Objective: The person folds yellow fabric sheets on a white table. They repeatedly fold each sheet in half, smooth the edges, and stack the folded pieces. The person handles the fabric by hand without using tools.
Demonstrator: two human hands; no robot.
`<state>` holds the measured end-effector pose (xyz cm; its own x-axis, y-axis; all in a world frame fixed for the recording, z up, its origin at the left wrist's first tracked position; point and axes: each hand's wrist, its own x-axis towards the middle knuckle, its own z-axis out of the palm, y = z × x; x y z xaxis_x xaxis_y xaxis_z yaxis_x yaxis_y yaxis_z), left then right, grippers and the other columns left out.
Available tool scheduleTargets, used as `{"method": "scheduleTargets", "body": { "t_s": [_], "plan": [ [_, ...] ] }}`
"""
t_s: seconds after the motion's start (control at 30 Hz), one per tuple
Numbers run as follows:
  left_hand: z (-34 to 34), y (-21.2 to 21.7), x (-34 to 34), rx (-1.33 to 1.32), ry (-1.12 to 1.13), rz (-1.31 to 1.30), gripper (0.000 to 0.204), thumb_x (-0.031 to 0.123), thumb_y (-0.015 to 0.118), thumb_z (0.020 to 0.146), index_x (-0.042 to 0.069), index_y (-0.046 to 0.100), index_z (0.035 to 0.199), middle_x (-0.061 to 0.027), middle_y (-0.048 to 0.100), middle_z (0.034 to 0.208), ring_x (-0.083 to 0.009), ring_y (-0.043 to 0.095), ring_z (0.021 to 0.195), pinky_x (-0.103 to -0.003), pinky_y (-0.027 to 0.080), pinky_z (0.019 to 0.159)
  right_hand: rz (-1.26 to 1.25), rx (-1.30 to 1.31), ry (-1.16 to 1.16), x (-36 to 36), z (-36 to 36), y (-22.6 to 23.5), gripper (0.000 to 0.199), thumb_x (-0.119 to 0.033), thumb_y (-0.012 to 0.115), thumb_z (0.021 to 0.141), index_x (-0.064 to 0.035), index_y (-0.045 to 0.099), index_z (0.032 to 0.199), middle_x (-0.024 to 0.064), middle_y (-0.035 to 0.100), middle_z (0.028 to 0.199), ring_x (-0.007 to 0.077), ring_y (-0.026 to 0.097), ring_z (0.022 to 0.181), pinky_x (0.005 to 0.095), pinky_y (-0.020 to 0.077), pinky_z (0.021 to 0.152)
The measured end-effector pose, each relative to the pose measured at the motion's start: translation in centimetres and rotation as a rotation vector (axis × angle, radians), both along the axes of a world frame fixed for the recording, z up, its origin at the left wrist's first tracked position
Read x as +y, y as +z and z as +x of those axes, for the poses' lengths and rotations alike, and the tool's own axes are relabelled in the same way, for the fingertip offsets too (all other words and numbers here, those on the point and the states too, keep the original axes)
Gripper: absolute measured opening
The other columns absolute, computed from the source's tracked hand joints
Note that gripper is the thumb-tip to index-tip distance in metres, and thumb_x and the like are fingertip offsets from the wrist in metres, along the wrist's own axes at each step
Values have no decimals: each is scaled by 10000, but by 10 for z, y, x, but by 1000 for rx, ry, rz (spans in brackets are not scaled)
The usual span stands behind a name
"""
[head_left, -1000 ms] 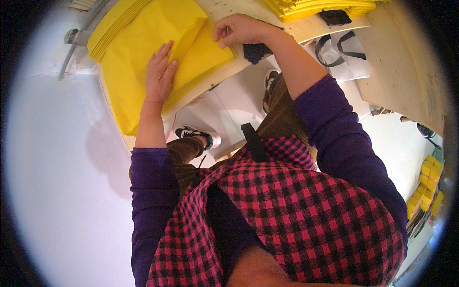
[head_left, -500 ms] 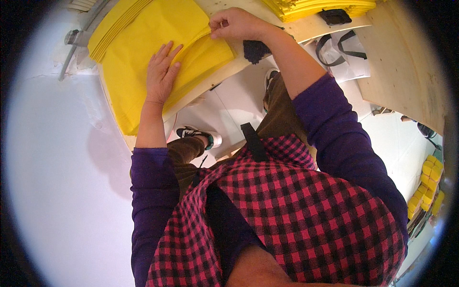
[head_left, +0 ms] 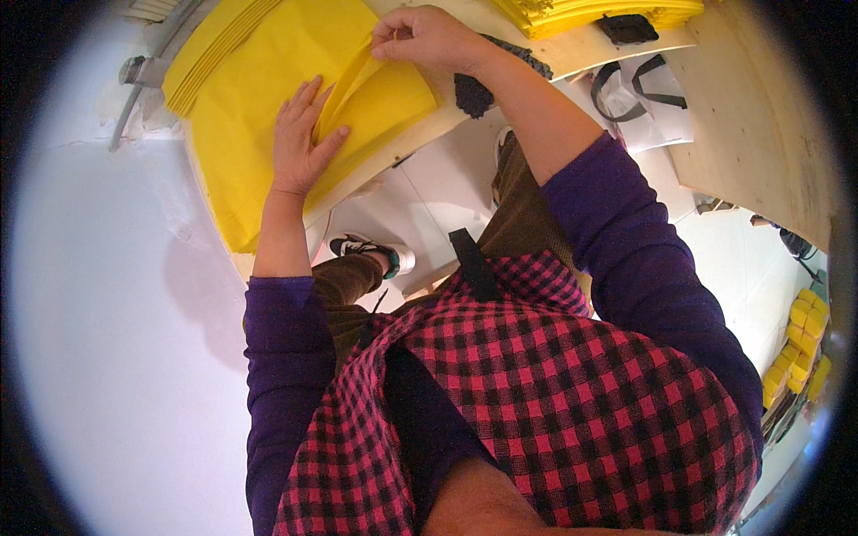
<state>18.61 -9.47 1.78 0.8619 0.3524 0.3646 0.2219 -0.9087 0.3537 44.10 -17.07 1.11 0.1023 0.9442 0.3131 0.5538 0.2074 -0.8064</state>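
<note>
A stack of yellow sheets (head_left: 228, 134), felt-like cloth by its look, covers the table's left end. Its far left part is folded over in several layers. Flat on top of it rests my left hand (head_left: 302, 152), fingers stretched and thumb apart. With thumb and forefinger pinched, my right hand (head_left: 431, 37) holds the right edge of the top yellow sheet (head_left: 356, 89). That edge stands raised and folded back toward the left hand, with more yellow cloth lying beneath it.
Beside my right forearm lies a dark crumpled cloth (head_left: 474, 95). A second yellow stack (head_left: 594, 16) and a black object (head_left: 627, 30) are farther right on the wooden table (head_left: 568, 61). A white bag (head_left: 660, 121) with black handles sits below. A white wall (head_left: 107, 313) borders the left.
My right hand has moved slightly left, lifting the top sheet's edge up and over. My left hand stays in place, its thumb a little wider.
</note>
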Motion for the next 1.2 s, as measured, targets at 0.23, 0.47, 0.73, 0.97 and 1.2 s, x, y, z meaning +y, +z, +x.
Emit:
{"method": "scheduleTargets", "body": {
  "t_s": [0.23, 0.47, 0.73, 0.97, 1.2],
  "plan": [
    [-1, -3, 3, -4, 23, -85, 503, 306, 534, 858, 76, 513, 1305, -128, 441, 1408, -336, 372, 1316, -473, 233, 1091, -77, 173, -64, -20, 11, 17, 308, -292, 684, 791, -43, 659, 970, 140, 657, 917, 250, 619, 857, 344, 483, 771],
    [-1, -5, 4, -36, 30, -138, 495, 255, 488, 880, -12, 485, 1297, -147, 444, 1397, -348, 367, 1313, -440, 235, 1094, -222, -92, 227, -42, 22, 19, 243, -209, 746, 742, -56, 666, 914, 14, 654, 824, 133, 596, 761, 284, 482, 713],
    [0, -1, 3, -31, 15, -117, 467, 230, 490, 871, -21, 504, 1264, -148, 447, 1394, -347, 368, 1313, -435, 239, 1094, -311, -71, 184, -33, 16, 7, 181, -172, 746, 732, -63, 676, 858, 30, 658, 768, 145, 605, 724, 297, 488, 681],
    [-1, -3, 3, -19, 33, -108, 459, 237, 489, 875, -11, 514, 1260, -132, 441, 1404, -340, 364, 1317, -439, 242, 1093, -235, -37, 201, -40, 18, 10, 185, -180, 752, 729, -64, 678, 853, 23, 653, 758, 146, 604, 723, 296, 486, 680],
    [-1, -3, 3, -25, 27, -105, 474, 245, 487, 877, -3, 502, 1281, -130, 431, 1412, -330, 358, 1321, -437, 235, 1098, -331, -64, 236, -37, 17, 8, 209, -192, 758, 711, -64, 684, 858, 13, 643, 737, 132, 585, 698, 293, 478, 650]
  ]
}}
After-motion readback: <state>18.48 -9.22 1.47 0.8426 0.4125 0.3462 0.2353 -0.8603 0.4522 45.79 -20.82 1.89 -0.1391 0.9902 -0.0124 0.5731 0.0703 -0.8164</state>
